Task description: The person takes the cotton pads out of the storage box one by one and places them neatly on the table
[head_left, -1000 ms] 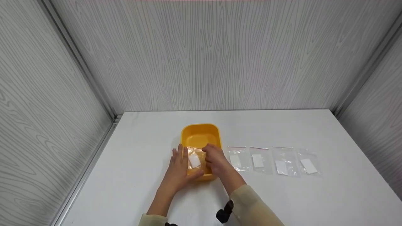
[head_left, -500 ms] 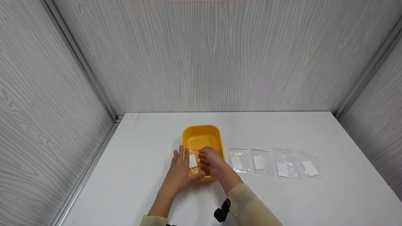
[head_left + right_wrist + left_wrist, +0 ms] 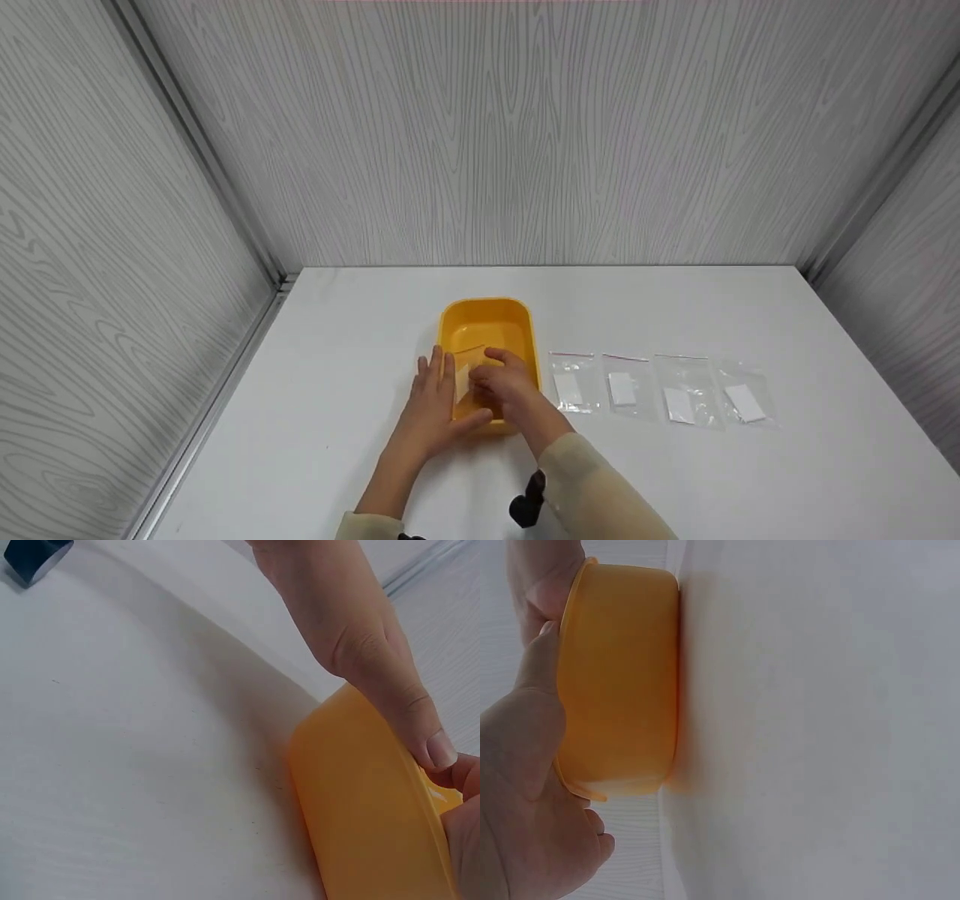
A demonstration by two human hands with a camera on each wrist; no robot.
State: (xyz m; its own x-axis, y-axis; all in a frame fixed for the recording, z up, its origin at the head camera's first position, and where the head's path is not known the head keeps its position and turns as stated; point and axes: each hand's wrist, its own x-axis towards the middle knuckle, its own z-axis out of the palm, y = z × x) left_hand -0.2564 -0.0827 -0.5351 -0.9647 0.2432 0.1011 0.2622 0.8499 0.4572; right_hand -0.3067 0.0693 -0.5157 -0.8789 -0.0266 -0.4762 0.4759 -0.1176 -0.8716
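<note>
In the head view, a yellow plastic tub (image 3: 491, 311) stands on the table. My left hand (image 3: 431, 420) lies along its left and near sides, fingers straight and thumb stretched over the near rim. The left wrist view has the same hand (image 3: 532, 765) against the rim of the tub (image 3: 619, 682). A clear zip-lock bag (image 3: 469, 360) with a white rectangular piece inside is in the tub, tilted and partly hidden. My right hand (image 3: 514, 386) reaches into the tub with curled fingers and seems to pinch the bag's right side; the fingertips are hard to make out.
Several clear zip-lock bags lie in a row right of the tub, each with a white piece; the nearest bag (image 3: 574, 382) is close to the rim. A grey wood-grain wall (image 3: 495, 135) bounds the back of the white table (image 3: 675, 480).
My right hand has moved slightly left and into the tub, and the bag there has tilted from facing up. My left hand keeps its place at the tub.
</note>
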